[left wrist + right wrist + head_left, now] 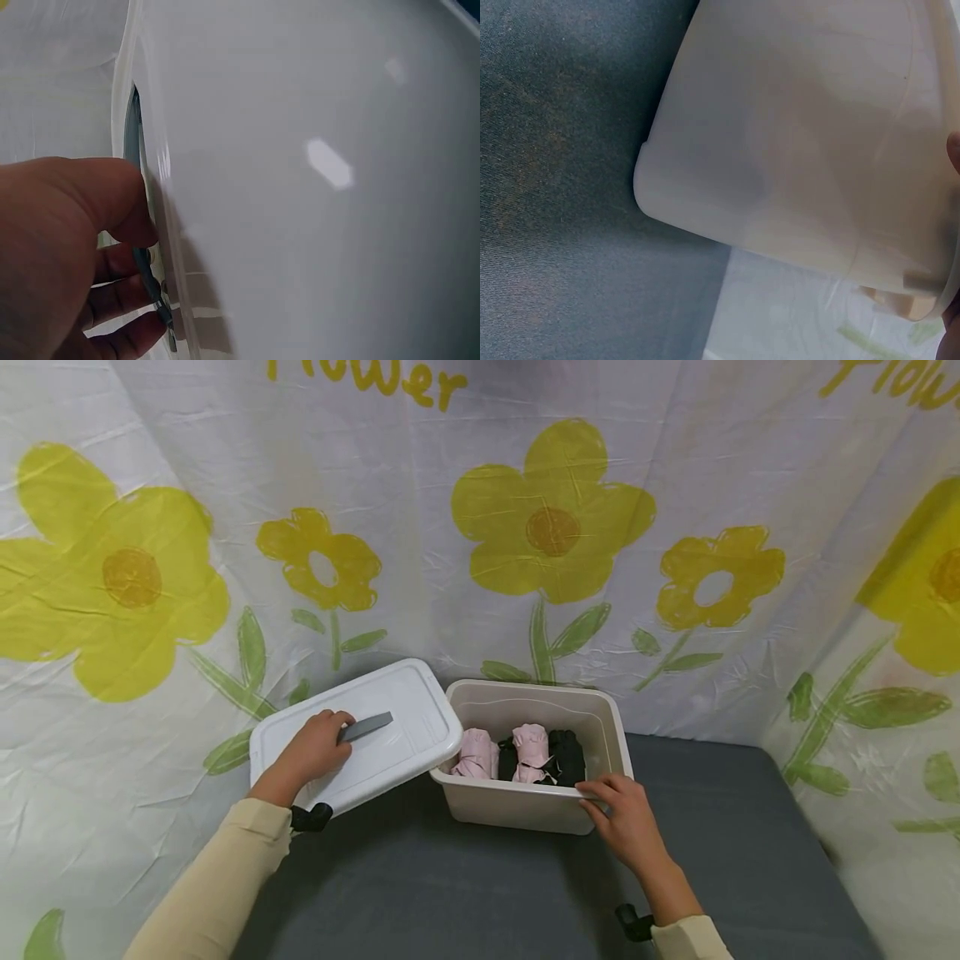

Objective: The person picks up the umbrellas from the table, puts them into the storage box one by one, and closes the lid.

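A white lid (408, 693) with a grey handle (371, 724) hangs tilted at the left of a beige storage box (517, 810). My left hand (318, 747) grips the lid by that handle; the left wrist view shows thumb and fingers curled round the handle (131, 135). The lid's right corner overlaps the box's left rim. My right hand (626, 818) pinches the box's front rim near its right corner. In the right wrist view only bits of that hand show, beside the box wall (795, 150). Inside the box lie rolled pink cloth bundles (530, 747) and black ones (567, 756).
The box stands on a dark grey table (450, 893), close to the back wall. A white curtain (420, 568) with painted yellow flowers hangs behind and at both sides.
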Demonstrator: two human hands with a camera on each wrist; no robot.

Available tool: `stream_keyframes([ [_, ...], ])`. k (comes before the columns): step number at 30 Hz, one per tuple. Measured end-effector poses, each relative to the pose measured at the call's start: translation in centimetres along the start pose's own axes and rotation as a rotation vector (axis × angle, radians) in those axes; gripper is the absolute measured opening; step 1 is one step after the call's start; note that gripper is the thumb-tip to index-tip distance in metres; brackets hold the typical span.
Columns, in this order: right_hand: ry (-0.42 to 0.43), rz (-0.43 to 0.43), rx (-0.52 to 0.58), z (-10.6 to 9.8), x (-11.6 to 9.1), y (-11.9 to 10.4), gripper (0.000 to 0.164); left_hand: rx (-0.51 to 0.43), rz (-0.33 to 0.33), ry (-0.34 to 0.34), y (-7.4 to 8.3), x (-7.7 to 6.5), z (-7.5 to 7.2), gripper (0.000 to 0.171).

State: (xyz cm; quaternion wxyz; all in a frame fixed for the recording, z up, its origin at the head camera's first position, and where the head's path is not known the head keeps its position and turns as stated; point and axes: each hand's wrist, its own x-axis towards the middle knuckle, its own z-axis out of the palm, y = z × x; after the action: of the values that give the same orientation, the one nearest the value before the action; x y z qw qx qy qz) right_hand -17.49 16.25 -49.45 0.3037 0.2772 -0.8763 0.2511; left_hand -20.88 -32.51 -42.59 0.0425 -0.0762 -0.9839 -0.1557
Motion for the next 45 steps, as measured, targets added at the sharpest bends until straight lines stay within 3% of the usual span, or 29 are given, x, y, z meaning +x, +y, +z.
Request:
stream_keyframes([
  [18,0.006,-0.006,-0.004,0.0,-0.1,0.0,0.028,0.030,0.135,-0.065,1.6,1.1,-0.9,0.038],
  [45,0.016,-0.006,0.014,0.0,0.0,0.0,0.028,0.103,0.220,-0.163,2.2,4.6,-0.6,0.038],
])
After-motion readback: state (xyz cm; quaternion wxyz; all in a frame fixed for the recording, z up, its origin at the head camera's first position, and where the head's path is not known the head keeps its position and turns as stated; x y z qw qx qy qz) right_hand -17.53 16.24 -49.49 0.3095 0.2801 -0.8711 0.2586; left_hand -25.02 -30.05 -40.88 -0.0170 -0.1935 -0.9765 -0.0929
